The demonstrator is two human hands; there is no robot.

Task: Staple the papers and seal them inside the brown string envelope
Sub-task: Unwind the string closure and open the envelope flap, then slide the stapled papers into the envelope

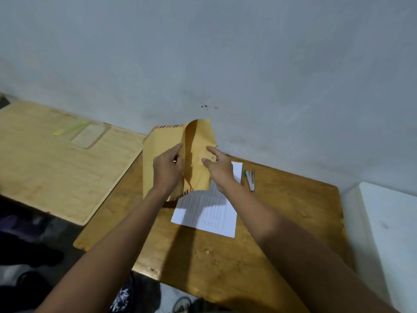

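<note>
Against the grey wall, the brown wooden desk [259, 256] carries everything, and places below are given from its white printed papers [207, 208]. Those sheets lie flat near the desk's middle; whether they are stapled cannot be told. Just beyond and left of the papers, partly covering their far corner, the brown paper string envelope with striped edging [162, 143] is held up off the desk with its flap [198, 154] bent open. A paler wooden board [56, 159] sits well left of the papers, bearing a clear flat case [89, 136] and a yellow-green stick [67, 129]. Just right of the papers' far corner lies a small white and teal stapler [250, 179].

The left hand [168, 168] has its grip closed on the envelope's body near the mouth, fingers curled round the edge. The right hand [217, 164] rests on the flap beside the string button [212, 157], index finger extended and thumb out; its grip looks open, pressing rather than pinching.

The step in hand appears to be opening the envelope to receive the sheets. To do it well, the left hand should keep the back panel steady while the right folds the flap fully clear, so the mouth gapes wide. The loose string [216, 146] should stay outside, away from the opening, ready for winding later. Check the staple before inserting anything.
</note>
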